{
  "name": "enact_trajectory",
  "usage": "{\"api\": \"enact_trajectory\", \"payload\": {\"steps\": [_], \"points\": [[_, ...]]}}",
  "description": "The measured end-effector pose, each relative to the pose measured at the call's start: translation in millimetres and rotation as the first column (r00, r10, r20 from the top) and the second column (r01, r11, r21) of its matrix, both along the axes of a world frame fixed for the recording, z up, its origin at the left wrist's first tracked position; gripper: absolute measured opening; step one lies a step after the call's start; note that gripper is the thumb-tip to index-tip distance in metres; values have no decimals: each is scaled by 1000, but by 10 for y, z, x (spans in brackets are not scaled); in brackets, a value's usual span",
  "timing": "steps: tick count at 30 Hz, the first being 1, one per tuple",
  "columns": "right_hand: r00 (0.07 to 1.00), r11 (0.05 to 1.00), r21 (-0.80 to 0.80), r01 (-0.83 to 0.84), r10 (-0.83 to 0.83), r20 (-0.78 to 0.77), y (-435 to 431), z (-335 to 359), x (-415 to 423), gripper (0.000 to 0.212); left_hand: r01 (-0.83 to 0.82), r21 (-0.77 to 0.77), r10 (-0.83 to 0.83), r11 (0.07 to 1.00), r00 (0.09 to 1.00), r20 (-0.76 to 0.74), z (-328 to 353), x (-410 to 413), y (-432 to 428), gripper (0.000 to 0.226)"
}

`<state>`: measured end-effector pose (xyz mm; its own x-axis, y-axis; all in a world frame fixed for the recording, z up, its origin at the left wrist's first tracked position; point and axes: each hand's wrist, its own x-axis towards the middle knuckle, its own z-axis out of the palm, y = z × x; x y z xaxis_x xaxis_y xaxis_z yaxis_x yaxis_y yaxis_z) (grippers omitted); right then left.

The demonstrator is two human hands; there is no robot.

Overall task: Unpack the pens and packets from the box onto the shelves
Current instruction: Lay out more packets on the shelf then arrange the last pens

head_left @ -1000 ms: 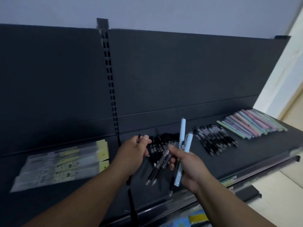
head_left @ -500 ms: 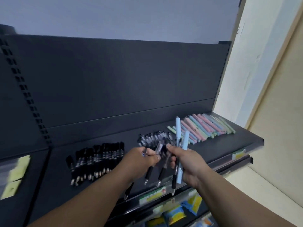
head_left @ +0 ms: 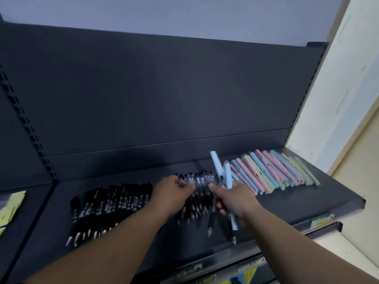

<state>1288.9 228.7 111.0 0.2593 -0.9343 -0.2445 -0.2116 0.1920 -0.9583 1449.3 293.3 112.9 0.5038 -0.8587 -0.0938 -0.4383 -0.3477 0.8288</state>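
Black shelf [head_left: 307, 201]: left grip [head_left: 172, 193], right grip [head_left: 235, 199] hold pens [head_left: 217, 165].

Left hand [head_left: 171, 194]: back facing up, my fingers curled; thumb and fingertips pinch the top of a dark pen [head_left: 179, 180].
Left forearm [head_left: 114, 242]: bare, extended from near left toward far centre.
Right hand [head_left: 235, 200]: my fingers are wrapped round a bundle of pens [head_left: 228, 175], thumb side turned left.
Right forearm [head_left: 297, 253]: bare, extended from near right toward far centre.
Spacing: my hands are near each other, not touching.
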Motion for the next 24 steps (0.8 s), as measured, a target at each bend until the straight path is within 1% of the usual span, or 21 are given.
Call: {"api": "enact_trajectory", "payload": {"steps": [2,5,7,10,12,16,17,19,20,21,22,24], "points": [[996,1000,-6,-17,16,-91,-138,15,81,27,6,38,-8,999,999,50,-47,37,-163,21],[976,999,-11,-48,45,-212,-333,39,180,26,22,104,-27,994,998,48,-111,64,-340,15],[965,998,-20,-62,55,-256,-438,37,242,27,35,148,-43,988,997,57,-147,90,-422,16],[951,996,-19,-88,78,-299,-531,21,324,27,55,223,-76,973,993,86,-178,122,-481,23],[939,993,-27,-115,99,-330,-557,-5,370,26,69,261,-93,963,993,78,-195,117,-482,28],[924,984,-81,-159,120,-362,-599,-29,380,23,60,261,-72,963,997,36,-192,94,-478,41],[926,981,-100,-164,118,-360,-611,-28,367,22,54,251,-55,966,998,-2,-177,87,-464,42],[937,977,-138,-165,111,-332,-624,-24,327,21,23,215,4,976,992,-125,-142,68,-432,45],[948,976,-144,-166,118,-296,-621,-19,301,22,-1,180,40,984,976,-214,-110,48,-410,47],[964,978,-126,-166,135,-228,-611,-11,273,22,-34,137,77,990,943,-325,-65,24,-386,46],[979,983,-78,-167,155,-132,-591,1,243,22,-87,85,116,993,886,-449,-5,-8,-363,40],[979,978,53,-203,201,39,-526,45,167,24,-238,-29,151,971,701,-697,144,-70,-305,30]]}}
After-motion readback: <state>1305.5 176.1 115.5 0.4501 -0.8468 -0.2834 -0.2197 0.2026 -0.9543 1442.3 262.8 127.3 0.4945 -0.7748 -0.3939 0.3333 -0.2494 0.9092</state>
